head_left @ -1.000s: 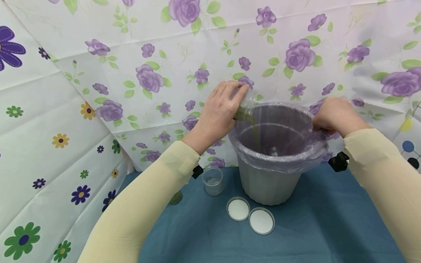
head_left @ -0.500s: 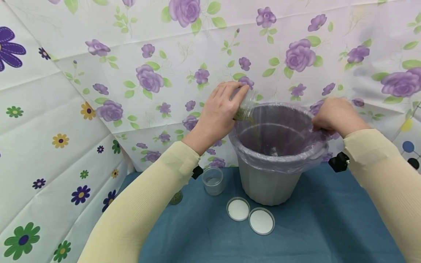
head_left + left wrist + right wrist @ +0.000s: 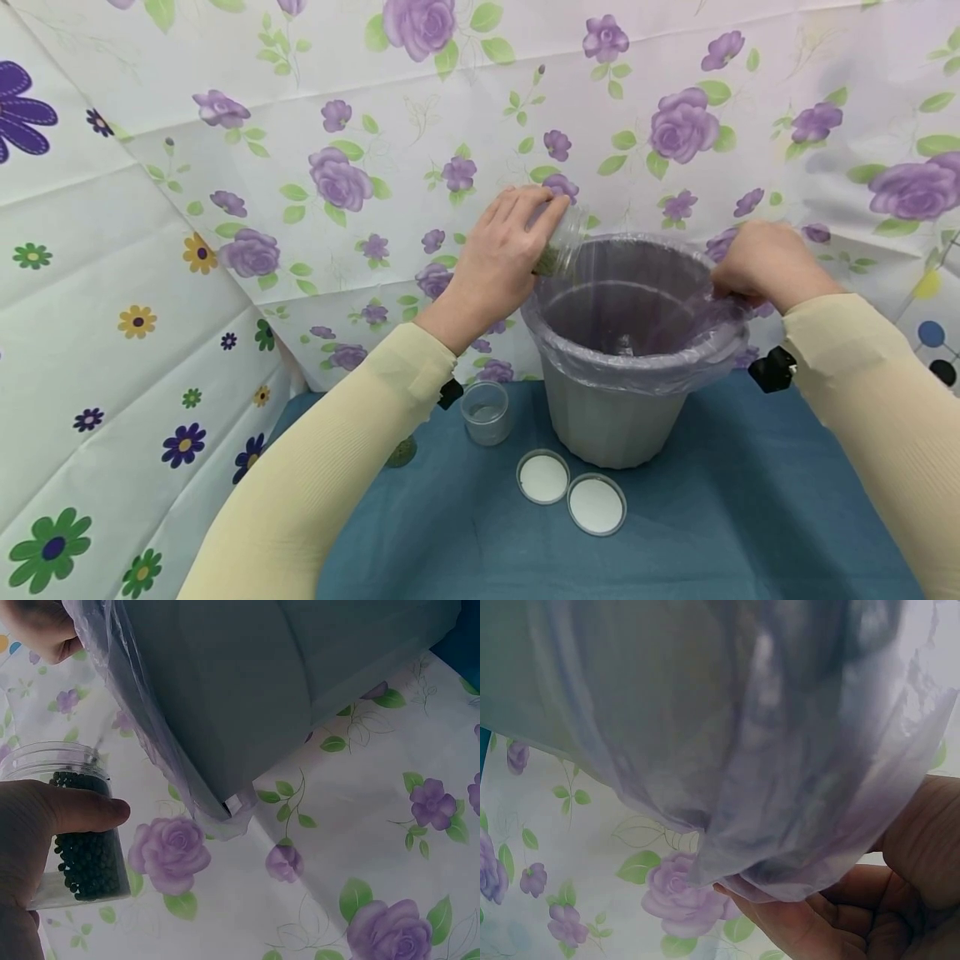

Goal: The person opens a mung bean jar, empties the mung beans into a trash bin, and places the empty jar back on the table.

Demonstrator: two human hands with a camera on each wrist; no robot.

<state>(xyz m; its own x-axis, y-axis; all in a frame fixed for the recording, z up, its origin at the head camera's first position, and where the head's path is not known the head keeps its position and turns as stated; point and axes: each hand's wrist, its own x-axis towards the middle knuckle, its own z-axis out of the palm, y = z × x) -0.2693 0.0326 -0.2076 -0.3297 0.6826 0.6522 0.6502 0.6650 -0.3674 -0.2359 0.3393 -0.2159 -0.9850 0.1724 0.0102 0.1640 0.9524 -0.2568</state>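
My left hand (image 3: pixel 498 254) grips a clear plastic jar (image 3: pixel 573 233), tilted with its mouth at the left rim of the bin. Small, round green beans (image 3: pixel 91 859), like mung beans, lie inside the jar, as the left wrist view shows. The grey bin (image 3: pixel 611 421) is lined with a thin, translucent purple bag (image 3: pixel 637 371) folded over its rim. At the rim's right side my right hand (image 3: pixel 768 267) pinches the bag's edge; in the right wrist view the gathered plastic (image 3: pixel 780 855) lies between thumb and fingers.
Left of the bin stands an uncapped clear jar (image 3: pixel 486 421). Two round lids (image 3: pixel 543 477) with white insides lie before the bin on the blue cloth (image 3: pixel 480 542). Something green and rounded (image 3: pixel 402 452) shows partly behind my left sleeve. Flowered sheeting (image 3: pixel 360 75) rises behind.
A stream of beans fell from the jar into the bin one second ago, thinned, and is no longer visible. Both hands have stayed nearly still.
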